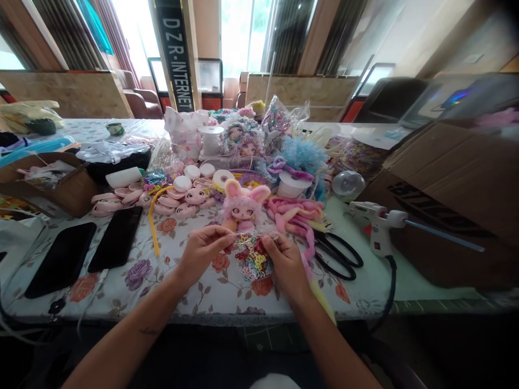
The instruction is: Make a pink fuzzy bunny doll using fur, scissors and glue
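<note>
A clear plastic bag [253, 256] of small multicoloured pieces hangs between my two hands, above the flowered tablecloth [178, 292]. My left hand [206, 246] pinches its upper left edge with thumb and fingers. At its upper right side, my right hand [284, 262] is closed on the bag, thumb in front. Just behind the bag sits a pink, fluffy doll [243, 208] with rabbit ears. Pink fuzzy strips [294, 216] lie to the right of the doll.
Black-handled scissors [340, 256] and a white glue gun [377, 229] are on the right, beside a large cardboard box [450, 205]. Two dark phones [115, 237] lie left. Doll faces [197, 195], spools [292, 185] and blue fluff [302, 154] crowd the back.
</note>
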Action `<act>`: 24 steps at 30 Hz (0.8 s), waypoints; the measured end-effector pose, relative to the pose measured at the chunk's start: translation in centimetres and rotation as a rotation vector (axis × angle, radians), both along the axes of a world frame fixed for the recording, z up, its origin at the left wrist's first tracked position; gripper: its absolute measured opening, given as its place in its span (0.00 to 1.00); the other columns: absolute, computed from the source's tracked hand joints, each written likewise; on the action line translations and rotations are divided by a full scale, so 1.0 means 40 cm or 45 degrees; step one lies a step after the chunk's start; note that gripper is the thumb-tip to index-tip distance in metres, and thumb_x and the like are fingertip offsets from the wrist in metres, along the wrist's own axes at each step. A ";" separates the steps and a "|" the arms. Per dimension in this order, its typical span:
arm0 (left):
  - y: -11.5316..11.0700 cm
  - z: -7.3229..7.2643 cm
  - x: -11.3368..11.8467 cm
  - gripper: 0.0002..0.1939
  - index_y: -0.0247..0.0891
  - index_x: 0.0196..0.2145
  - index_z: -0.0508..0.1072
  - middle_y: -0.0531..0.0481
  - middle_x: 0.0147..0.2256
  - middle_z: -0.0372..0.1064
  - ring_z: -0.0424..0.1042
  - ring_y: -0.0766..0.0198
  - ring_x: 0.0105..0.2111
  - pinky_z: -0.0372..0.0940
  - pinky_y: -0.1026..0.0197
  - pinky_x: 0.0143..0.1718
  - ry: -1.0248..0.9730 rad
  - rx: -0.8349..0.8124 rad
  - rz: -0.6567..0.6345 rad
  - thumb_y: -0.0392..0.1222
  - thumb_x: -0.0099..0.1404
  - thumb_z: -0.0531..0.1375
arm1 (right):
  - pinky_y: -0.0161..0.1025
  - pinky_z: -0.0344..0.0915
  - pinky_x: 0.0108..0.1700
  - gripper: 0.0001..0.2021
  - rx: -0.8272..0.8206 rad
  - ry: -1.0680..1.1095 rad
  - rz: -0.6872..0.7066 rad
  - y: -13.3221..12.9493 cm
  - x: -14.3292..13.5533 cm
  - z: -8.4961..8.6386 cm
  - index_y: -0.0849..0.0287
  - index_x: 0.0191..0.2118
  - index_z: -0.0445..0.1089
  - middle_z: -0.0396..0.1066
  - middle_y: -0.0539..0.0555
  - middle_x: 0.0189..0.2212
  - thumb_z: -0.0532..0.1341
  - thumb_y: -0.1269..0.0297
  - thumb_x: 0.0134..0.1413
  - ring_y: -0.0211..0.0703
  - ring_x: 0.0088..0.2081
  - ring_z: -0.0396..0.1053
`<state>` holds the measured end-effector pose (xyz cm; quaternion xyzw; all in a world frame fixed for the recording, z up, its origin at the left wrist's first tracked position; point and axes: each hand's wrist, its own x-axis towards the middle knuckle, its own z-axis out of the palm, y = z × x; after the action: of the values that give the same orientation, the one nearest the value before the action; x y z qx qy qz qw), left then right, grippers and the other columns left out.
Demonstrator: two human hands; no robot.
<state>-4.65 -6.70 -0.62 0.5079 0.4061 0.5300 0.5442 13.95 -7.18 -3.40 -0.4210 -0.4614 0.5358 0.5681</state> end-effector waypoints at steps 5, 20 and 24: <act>0.005 -0.014 -0.011 0.08 0.35 0.30 0.76 0.52 0.24 0.71 0.69 0.70 0.24 0.67 0.67 0.28 -0.075 0.016 0.034 0.43 0.57 0.67 | 0.36 0.67 0.34 0.23 -0.107 0.288 -0.024 -0.007 -0.001 0.026 0.55 0.42 0.69 0.72 0.49 0.32 0.73 0.57 0.38 0.40 0.32 0.69; -0.011 0.009 0.007 0.21 0.41 0.52 0.65 0.47 0.41 0.70 0.70 0.62 0.43 0.69 0.62 0.42 0.189 0.258 -0.099 0.42 0.62 0.62 | 0.37 0.68 0.26 0.11 -0.056 -0.106 0.157 -0.035 0.006 0.043 0.57 0.37 0.77 0.77 0.53 0.31 0.67 0.58 0.48 0.42 0.26 0.72; -0.016 0.003 0.016 0.11 0.38 0.39 0.74 0.50 0.30 0.70 0.69 0.67 0.29 0.66 0.67 0.27 0.302 0.194 0.043 0.45 0.59 0.65 | 0.36 0.65 0.23 0.11 -0.029 -0.205 0.191 -0.040 0.005 0.050 0.57 0.36 0.77 0.75 0.52 0.28 0.65 0.55 0.51 0.39 0.23 0.68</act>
<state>-4.00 -7.32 -0.51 0.5999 0.4347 0.5046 0.4433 14.13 -8.78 -1.40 -0.4335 -0.5298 0.5462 0.4828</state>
